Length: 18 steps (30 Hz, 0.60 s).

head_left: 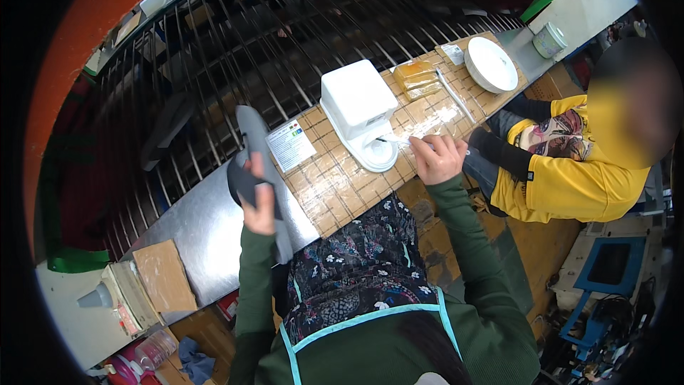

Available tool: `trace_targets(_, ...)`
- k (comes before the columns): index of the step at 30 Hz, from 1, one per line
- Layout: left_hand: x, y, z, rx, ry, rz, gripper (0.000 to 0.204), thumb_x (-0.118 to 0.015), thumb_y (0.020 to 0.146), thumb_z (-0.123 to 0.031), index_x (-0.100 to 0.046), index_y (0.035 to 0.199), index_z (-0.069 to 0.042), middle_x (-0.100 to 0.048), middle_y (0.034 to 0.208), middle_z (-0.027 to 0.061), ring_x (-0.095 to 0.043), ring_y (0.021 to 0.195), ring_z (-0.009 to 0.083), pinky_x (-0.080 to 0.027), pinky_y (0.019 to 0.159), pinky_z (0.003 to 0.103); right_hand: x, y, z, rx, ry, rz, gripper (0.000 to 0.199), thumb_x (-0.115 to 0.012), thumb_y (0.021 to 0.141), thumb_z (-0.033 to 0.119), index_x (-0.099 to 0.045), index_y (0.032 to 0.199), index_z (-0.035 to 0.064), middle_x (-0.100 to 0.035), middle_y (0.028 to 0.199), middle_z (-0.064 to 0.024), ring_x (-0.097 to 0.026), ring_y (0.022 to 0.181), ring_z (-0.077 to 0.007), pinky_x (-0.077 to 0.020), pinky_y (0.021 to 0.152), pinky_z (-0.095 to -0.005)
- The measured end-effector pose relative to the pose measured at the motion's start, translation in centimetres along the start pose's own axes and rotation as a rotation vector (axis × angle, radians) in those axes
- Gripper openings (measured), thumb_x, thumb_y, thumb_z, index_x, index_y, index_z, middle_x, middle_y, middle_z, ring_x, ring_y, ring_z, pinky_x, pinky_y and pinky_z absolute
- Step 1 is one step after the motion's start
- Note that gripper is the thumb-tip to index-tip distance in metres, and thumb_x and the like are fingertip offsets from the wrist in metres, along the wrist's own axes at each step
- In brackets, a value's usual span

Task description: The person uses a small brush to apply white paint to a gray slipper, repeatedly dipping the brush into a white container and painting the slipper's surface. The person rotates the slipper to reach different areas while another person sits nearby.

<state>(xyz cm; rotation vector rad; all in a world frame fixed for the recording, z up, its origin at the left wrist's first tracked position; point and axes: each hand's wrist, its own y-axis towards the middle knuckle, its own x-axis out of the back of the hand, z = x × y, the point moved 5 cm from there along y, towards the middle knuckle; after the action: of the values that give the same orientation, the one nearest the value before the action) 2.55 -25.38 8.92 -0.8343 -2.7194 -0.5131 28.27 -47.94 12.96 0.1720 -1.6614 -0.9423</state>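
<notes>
My left hand [260,203] is closed round a grey slide sandal [252,128] with a darker strap, held upright on its edge over the near side of the bench. In my right hand [439,160] is a thin brush [401,140], pinched between the fingers; most of its handle is hidden. The brush tip reaches the round cup at the foot of a white plastic dispenser [358,96]. That dispenser stands on a taped cardboard sheet [324,189]. Whether the tip touches liquid I cannot tell.
Beyond the bench runs a rack of metal bars [214,50] with another dark sandal [168,130] on it. An amber block [417,80], a white stick [456,96] and a white bowl [491,65] lie to the right. A person in yellow [577,171] sits close by on the right.
</notes>
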Motion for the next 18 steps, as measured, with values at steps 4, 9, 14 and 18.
trace_targets(4, 3.3, -3.2, 1.6, 0.168, -1.106, -0.381, 0.073, -0.032, 0.096, -0.061, -0.025, 0.148, -0.01, -0.034, 0.148, 0.0076, -0.04, 0.131, 0.0247, -0.032, 0.11, 0.039, 0.6, -0.5, 0.4, -0.038, 0.057, 0.031, 0.015, -0.072, 0.075, 0.017, -0.073, 0.09, 0.0204, -0.06, 0.075, 0.0045, -0.053, 0.071, -0.0158, -0.0311, 0.074, -0.0361)
trace_targets(9, 3.8, -5.5, 1.0, 0.111, -1.518, -0.314, 0.073, -0.034, 0.094, -0.064, -0.033, 0.145, -0.012, -0.042, 0.143, 0.0085, -0.048, 0.123, 0.0261, -0.041, 0.104, 0.042, 0.0, -0.8, 1.0, -0.003, 0.035, 0.079, 0.015, -0.073, 0.076, 0.017, -0.072, 0.091, 0.0208, -0.06, 0.077, 0.0048, -0.053, 0.072, -0.0154, -0.0306, 0.073, -0.0359)
trace_targets(14, 3.0, -5.1, -0.9, 0.118, -1.574, -0.197, 0.075, -0.034, 0.093, -0.065, -0.034, 0.144, -0.01, -0.045, 0.141, 0.0097, -0.049, 0.122, 0.0257, -0.042, 0.103, 0.042, -0.1, -0.7, 0.7, -0.016, 0.034, 0.091, 0.014, -0.073, 0.077, 0.02, -0.073, 0.091, 0.0209, -0.062, 0.078, 0.004, -0.053, 0.071, -0.0154, -0.0304, 0.071, -0.0348)
trace_targets(18, 2.7, -4.3, -1.9, 0.104, -1.582, -0.18, 0.075, -0.036, 0.094, -0.062, -0.033, 0.144, -0.006, -0.047, 0.138, 0.0158, -0.053, 0.118, 0.0302, -0.045, 0.099, 0.043, -0.2, -0.5, 0.9, 0.006, 0.024, 0.115, 0.014, -0.073, 0.077, 0.023, -0.073, 0.091, 0.0213, -0.063, 0.077, 0.0041, -0.054, 0.072, -0.0153, -0.0304, 0.071, -0.0347)
